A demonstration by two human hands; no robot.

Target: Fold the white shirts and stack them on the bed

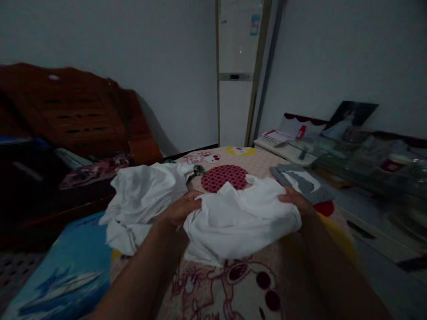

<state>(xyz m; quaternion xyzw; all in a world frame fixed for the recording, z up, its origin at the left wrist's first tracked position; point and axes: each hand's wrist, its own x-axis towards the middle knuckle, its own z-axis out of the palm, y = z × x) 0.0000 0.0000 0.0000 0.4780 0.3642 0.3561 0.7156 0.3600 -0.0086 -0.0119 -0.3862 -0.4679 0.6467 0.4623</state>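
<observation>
Both left hand (183, 207) and right hand (298, 202) closed on white cloth (238, 222) over patterned tablecloth (245, 291), grey walls (167, 66) beyond

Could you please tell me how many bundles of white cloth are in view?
2: one bundle held between the left hand and right hand, the other bundle lying to its left; more may be hidden inside.

Room: above near patterned cover (207, 291) | Blocks: held white cloth (240, 222) centre, white pile (143, 191) left
</observation>
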